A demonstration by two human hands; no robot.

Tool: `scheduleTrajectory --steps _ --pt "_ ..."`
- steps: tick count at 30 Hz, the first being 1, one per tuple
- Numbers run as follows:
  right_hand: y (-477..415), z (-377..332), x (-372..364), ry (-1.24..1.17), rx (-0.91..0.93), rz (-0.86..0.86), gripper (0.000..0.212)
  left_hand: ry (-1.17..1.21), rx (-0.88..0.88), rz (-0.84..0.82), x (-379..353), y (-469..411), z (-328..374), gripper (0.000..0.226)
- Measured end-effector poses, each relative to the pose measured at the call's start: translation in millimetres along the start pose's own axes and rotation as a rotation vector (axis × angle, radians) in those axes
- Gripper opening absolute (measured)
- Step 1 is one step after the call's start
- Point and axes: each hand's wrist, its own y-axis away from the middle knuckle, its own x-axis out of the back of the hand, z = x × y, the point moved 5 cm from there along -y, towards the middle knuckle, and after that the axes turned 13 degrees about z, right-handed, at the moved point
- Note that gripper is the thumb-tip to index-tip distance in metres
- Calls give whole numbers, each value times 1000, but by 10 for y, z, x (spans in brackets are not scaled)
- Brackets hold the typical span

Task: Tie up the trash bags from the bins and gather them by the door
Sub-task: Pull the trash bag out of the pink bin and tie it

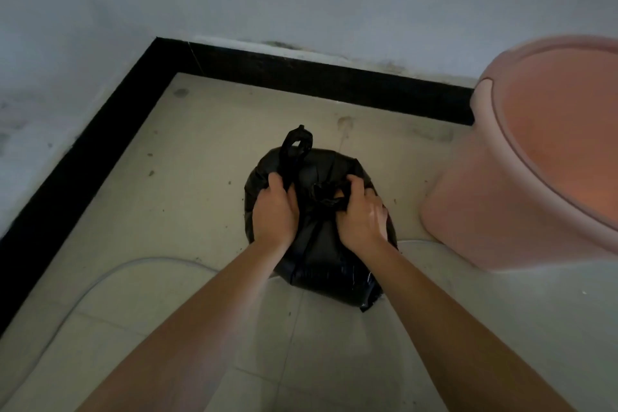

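A full black trash bag point(321, 257) sits on the tiled floor in a room corner, straight below me. My left hand point(272, 211) grips one twisted strip of the bag's top, whose looped end point(296, 144) sticks up behind the hand. My right hand point(359, 214) is closed on the other bunched strip beside a small knot point(319, 194) at the bag's middle. Both forearms reach down from the bottom of the view.
A pink plastic bin point(521, 184) stands just right of the bag, its inside looking bare. White walls with a black skirting point(301, 72) close the corner behind and to the left. A pale cable point(110, 278) curves over the floor at lower left.
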Motion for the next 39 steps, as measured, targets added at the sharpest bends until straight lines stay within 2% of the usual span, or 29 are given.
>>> scheduleTrajectory --steps 4,7,9,11,13,15,17,18,21,23,25,28,30,32,34,36,39 --pt "-46 75 -16 -2 -18 -55 53 -32 -13 -61 -88 -5 12 18" --pt "-71 101 27 -110 -63 -116 53 74 142 -35 2 -36 52 28" --pt "-101 90 184 -313 -167 -72 44 254 228 77 188 -100 150 34" --pt "-153 13 403 -518 -232 30 30 404 161 187 420 -209 349 20" --pt "-208 -120 637 -669 -254 115 28 568 160 212 589 -329 575 20" --pt "-251 -266 822 -743 -242 135 34 826 258 149 675 -423 790 20" --pt "-286 -350 934 -714 -209 115 41 1106 373 29 685 -467 938 20" --pt "-312 -361 957 -685 -191 95 43 1168 415 -19 675 -478 954 20" --pt "-395 -357 1014 -546 -116 -25 45 1172 544 -145 603 -460 833 16" --pt "-437 -329 1024 -351 -45 -119 42 1192 647 -287 535 -378 773 13" --pt "-447 -293 1005 -189 18 -179 37 1107 582 -392 497 -310 735 27" --pt "-393 -330 965 -62 112 -241 35 966 361 -441 522 -264 798 46" --pt "-345 -384 948 11 178 -267 36 917 359 -373 527 -266 834 33" --pt "-307 -428 939 -19 235 -271 37 882 446 -263 523 -279 824 11" --pt "-275 -424 933 -171 243 -269 31 941 646 -187 469 -286 745 19" --pt "-208 -361 923 -450 132 -335 18 1060 839 -151 443 -289 686 16" --pt "-92 -234 913 -617 49 -418 17 1122 955 -193 416 -281 632 17"
